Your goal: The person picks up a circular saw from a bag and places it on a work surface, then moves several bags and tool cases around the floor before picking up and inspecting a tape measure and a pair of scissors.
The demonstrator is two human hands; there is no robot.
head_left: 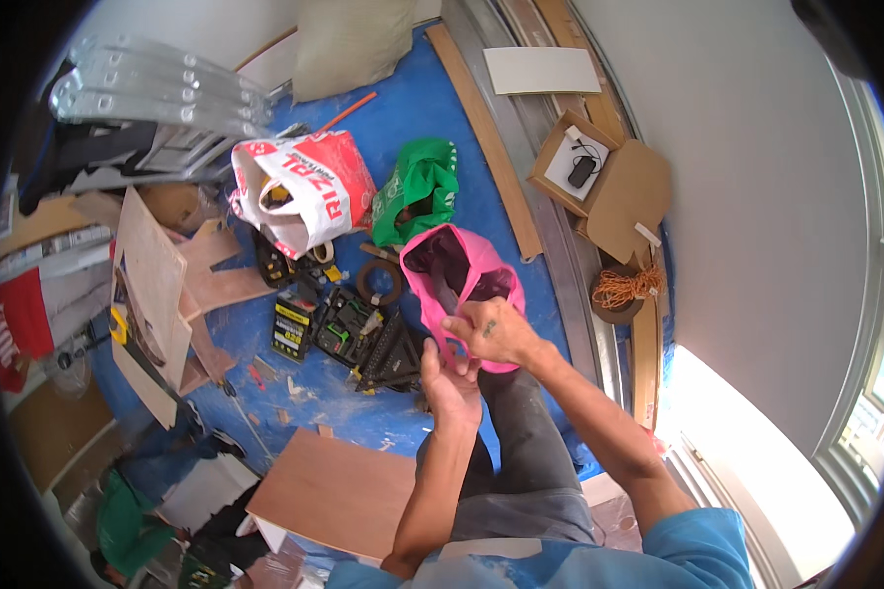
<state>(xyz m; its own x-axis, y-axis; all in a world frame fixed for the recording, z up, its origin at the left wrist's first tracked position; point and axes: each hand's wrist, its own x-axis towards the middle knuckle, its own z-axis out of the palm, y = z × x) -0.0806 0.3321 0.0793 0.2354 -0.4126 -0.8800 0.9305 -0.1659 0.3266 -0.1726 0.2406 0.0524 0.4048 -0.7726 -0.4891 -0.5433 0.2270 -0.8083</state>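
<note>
A pink bag [430, 296] with a dark inside stands gaping in front of me, against my legs. My right hand [493, 329] is closed at its near side, the fingers bent around the pink edge or strap. Just left of it, my left hand [452, 393] is palm up, thumb apart from the slightly curled fingers. Its fingertips are at the bag's near lower side, partly hidden by pink material. Beyond the bag sits a green bag [403, 211], and farther left a red and white bag [319, 191] with its handles up.
On the blue floor sheet lie a black speed square [395, 353], an open tool case [347, 324] and a tape roll [378, 282]. Cut plywood [152, 285] leans at left; a wood panel [339, 491] lies nearer. At right are long planks [486, 147] and an open cardboard box [629, 191].
</note>
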